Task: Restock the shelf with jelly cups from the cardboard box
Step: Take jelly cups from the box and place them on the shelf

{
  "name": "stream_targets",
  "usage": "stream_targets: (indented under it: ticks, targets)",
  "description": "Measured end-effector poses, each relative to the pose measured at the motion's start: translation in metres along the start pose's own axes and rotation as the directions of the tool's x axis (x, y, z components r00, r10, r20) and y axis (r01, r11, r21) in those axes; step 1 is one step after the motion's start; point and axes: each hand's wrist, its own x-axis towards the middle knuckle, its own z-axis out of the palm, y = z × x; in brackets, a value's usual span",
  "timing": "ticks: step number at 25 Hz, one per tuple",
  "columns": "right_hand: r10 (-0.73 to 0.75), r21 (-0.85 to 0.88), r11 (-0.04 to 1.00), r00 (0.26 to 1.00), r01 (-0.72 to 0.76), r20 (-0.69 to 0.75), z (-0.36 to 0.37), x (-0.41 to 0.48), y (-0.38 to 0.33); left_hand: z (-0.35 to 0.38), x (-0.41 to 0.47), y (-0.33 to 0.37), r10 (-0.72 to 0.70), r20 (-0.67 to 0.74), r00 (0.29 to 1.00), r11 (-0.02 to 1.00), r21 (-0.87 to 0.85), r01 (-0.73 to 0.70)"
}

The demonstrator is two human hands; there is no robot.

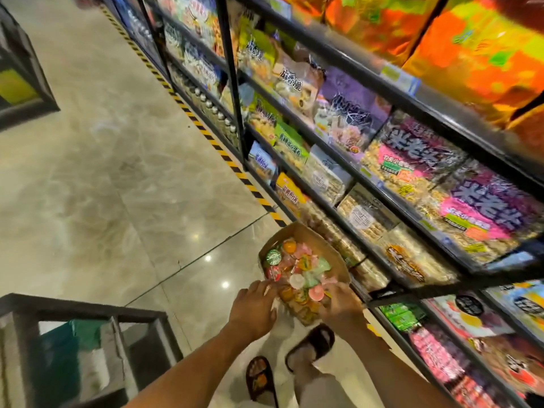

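Cardboard box (329,254) on the floor (117,172) against the base of the black shelf (347,160), filled with mixed jelly cups (297,272); left hand (254,307) at the box's near-left edge, right hand (341,304) over its near-right corner; both reach into the cups, fingers curled, though blur hides whether any cup is grasped; sandalled feet (309,344) just below.

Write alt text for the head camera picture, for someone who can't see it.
Both hands, left hand and right hand, reach into a cardboard box of mixed jelly cups on the floor beside black shelves packed with snack bags. The person's feet in sandals show below.
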Motion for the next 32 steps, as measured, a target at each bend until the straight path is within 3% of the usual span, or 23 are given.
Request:
stream_targets:
  ticks: [5, 11, 16, 19, 21, 24, 27, 29, 32]
  targets:
    - [0.009, -0.083, 0.997, 0.981, 0.008, 0.196, -0.002, 0.062, 0.004, 0.008, 0.064, -0.008, -0.006, 0.036, 0.999, 1.000, 0.003, 0.005]
    - [0.028, -0.095, 0.996, 0.955, 0.000, 0.295, 0.020, 0.148, 0.038, 0.036, 0.166, -0.019, -0.082, 0.063, 0.995, 0.996, -0.035, 0.085]
    - [0.060, -0.050, 0.998, 0.947, -0.047, 0.315, 0.079, 0.206, 0.069, 0.078, 0.233, -0.038, -0.042, 0.192, 0.981, 0.999, -0.026, 0.048]
    - [0.104, -0.022, 0.995, 0.951, -0.102, 0.292, 0.133, 0.243, 0.088, 0.127, 0.287, -0.061, -0.022, 0.200, 0.979, 0.998, -0.052, 0.033]
    - [0.130, -0.002, 0.991, 0.955, -0.134, 0.266, 0.173, 0.266, 0.104, 0.161, 0.328, -0.073, -0.031, 0.305, 0.952, 0.998, -0.041, 0.046]
    - [0.172, 0.099, 0.975, 0.957, -0.200, 0.232, 0.236, 0.297, 0.134, 0.226, 0.388, -0.092, -0.093, 0.352, 0.931, 0.992, -0.047, 0.116]
    - [0.290, 0.207, 0.922, 0.938, -0.327, 0.189, 0.293, 0.325, 0.164, 0.297, 0.438, -0.118, -0.230, 0.366, 0.902, 0.956, -0.089, 0.280]
    - [0.328, 0.250, 0.895, 0.925, -0.369, 0.189, 0.326, 0.333, 0.184, 0.334, 0.465, -0.126, -0.333, 0.372, 0.867, 0.937, 0.030, 0.347]
    - [0.310, 0.289, 0.884, 0.923, -0.368, 0.229, 0.368, 0.338, 0.212, 0.377, 0.500, -0.135, -0.430, 0.395, 0.812, 0.892, 0.323, 0.316]
